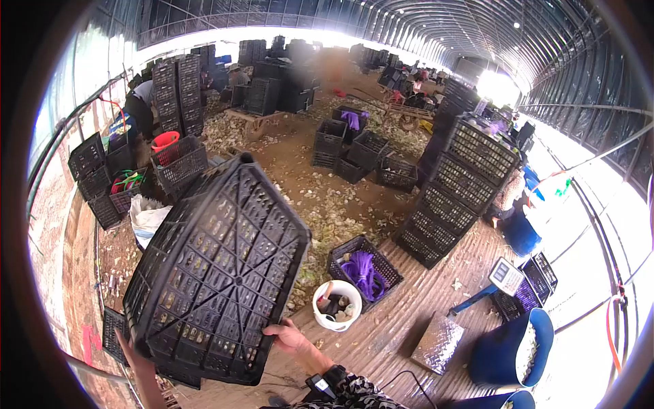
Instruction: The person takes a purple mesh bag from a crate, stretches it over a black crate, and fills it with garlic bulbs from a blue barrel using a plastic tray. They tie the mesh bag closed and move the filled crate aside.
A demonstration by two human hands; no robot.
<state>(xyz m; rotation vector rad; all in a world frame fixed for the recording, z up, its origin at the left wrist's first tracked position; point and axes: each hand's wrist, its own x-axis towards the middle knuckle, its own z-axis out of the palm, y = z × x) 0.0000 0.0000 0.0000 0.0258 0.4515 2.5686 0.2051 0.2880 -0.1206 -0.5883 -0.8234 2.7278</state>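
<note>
Tilted up in front of me is a black plastic crate, its slatted, cross-ribbed base facing me. My right hand grips its lower right edge, with the thumb over the rim. At the lower left, my left hand is against the crate's side, its fingers mostly hidden by the crate. Just right of the crate stands a white bucket with small items inside. Behind that bucket, a black crate holds purple ties.
A tall crate stack rises at right. Near it are a scale with a display and a blue tub of pale pieces. Several crates sit mid-floor among scattered scraps. A red bucket and a person are at left.
</note>
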